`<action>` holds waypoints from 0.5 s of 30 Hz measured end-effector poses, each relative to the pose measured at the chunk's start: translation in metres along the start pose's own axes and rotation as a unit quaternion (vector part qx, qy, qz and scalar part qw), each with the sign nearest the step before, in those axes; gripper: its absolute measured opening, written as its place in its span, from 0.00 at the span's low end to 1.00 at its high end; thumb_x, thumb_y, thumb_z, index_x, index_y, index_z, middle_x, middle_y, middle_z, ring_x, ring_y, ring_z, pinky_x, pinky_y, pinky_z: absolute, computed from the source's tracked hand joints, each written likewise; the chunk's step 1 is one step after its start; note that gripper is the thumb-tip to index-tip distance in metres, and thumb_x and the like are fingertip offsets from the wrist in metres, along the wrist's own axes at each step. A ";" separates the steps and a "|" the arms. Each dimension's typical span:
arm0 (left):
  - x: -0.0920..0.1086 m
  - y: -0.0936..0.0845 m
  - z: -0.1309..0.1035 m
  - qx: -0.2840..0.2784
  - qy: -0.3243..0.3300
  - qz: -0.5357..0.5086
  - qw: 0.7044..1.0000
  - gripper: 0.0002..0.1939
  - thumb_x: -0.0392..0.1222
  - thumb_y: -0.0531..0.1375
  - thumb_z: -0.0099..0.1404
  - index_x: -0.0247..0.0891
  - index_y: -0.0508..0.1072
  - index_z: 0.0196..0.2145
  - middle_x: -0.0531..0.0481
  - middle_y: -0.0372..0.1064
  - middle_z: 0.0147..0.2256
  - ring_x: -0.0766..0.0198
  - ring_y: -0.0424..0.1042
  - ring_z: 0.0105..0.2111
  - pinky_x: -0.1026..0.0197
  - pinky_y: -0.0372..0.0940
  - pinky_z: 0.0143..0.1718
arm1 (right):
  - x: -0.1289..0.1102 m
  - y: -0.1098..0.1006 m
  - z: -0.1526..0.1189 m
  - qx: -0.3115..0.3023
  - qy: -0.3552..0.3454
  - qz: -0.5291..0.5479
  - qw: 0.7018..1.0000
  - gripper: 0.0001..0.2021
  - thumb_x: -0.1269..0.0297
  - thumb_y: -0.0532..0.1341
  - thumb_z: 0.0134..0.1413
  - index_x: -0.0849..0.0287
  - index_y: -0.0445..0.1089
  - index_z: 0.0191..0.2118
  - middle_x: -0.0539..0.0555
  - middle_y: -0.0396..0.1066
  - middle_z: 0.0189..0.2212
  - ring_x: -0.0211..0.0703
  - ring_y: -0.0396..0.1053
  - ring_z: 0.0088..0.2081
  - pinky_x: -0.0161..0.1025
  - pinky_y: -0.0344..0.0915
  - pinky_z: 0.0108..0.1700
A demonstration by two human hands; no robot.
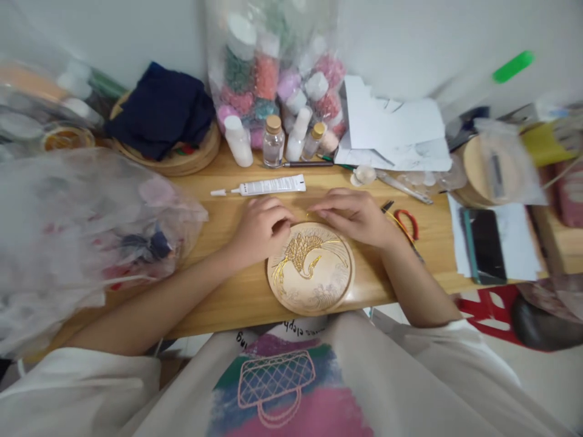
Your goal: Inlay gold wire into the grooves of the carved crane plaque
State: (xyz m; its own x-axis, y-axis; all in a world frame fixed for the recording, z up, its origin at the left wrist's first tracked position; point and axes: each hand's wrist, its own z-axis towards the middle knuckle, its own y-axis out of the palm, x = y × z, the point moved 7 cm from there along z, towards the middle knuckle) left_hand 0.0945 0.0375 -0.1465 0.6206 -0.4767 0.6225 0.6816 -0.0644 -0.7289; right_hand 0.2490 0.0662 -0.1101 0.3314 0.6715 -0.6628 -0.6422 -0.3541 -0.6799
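Observation:
A round wooden plaque (334, 285) lies at the front edge of the table, with a crane figure (303, 252) in raised gold wire and drawn wave lines on its face. My left hand (266, 227) is at its upper left rim, thumb and fingers curled together; whatever they pinch is hidden. Above the upper right rim, my right hand (355, 215) has thumb and forefinger closed around a short bit of gold wire (308, 213). Just beyond both hands lies a white glue tube (273, 185), its nozzle pointing left.
Red-handled pliers (407, 224) lie right of my right hand. Small bottles (274, 142) and a bag of colourful jars (277, 73) stand behind. Plastic bags (91, 224) fill the left. Papers (392, 133), a phone (487, 246) and a round wooden box (485, 167) occupy the right.

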 end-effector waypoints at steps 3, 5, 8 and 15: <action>0.002 -0.003 0.000 -0.032 -0.023 -0.005 0.999 0.07 0.34 0.58 0.63 0.38 0.76 0.36 0.50 0.73 0.34 0.61 0.71 0.36 0.54 0.66 0.41 | -0.011 -0.008 0.000 0.001 -0.024 -0.056 0.998 0.10 0.72 0.58 0.63 0.61 0.77 0.45 0.53 0.78 0.32 0.38 0.73 0.33 0.36 0.68 0.37; 0.007 -0.008 -0.005 -0.055 -0.037 -0.002 0.998 0.08 0.36 0.59 0.64 0.37 0.76 0.40 0.47 0.73 0.38 0.57 0.72 0.39 0.50 0.67 0.43 | -0.019 -0.010 -0.001 -0.009 -0.032 -0.094 0.995 0.12 0.72 0.57 0.64 0.61 0.77 0.46 0.54 0.80 0.35 0.39 0.74 0.35 0.37 0.68 0.39; 0.018 -0.018 -0.021 -0.085 -0.062 0.009 0.994 0.09 0.38 0.58 0.66 0.36 0.75 0.42 0.45 0.73 0.40 0.53 0.72 0.43 0.46 0.67 0.48 | -0.026 -0.010 -0.007 -0.020 -0.024 -0.139 0.990 0.12 0.69 0.57 0.66 0.61 0.77 0.47 0.55 0.80 0.35 0.40 0.75 0.34 0.36 0.67 0.37; 0.048 -0.028 -0.079 -0.026 -0.095 0.039 0.994 0.12 0.39 0.55 0.68 0.39 0.72 0.47 0.45 0.72 0.45 0.55 0.72 0.46 0.48 0.70 0.49 | -0.019 -0.001 -0.027 -0.007 0.030 -0.219 0.975 0.09 0.69 0.59 0.62 0.61 0.77 0.38 0.57 0.80 0.31 0.45 0.75 0.30 0.38 0.65 0.31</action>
State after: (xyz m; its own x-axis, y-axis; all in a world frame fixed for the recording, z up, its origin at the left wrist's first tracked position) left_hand 0.0749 -0.0529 -0.1188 0.7359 -0.3083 0.6029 0.6111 -0.0811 -0.7874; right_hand 0.2621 0.0367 -0.1050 0.6124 0.7211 -0.3241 -0.4199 -0.0507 -0.9062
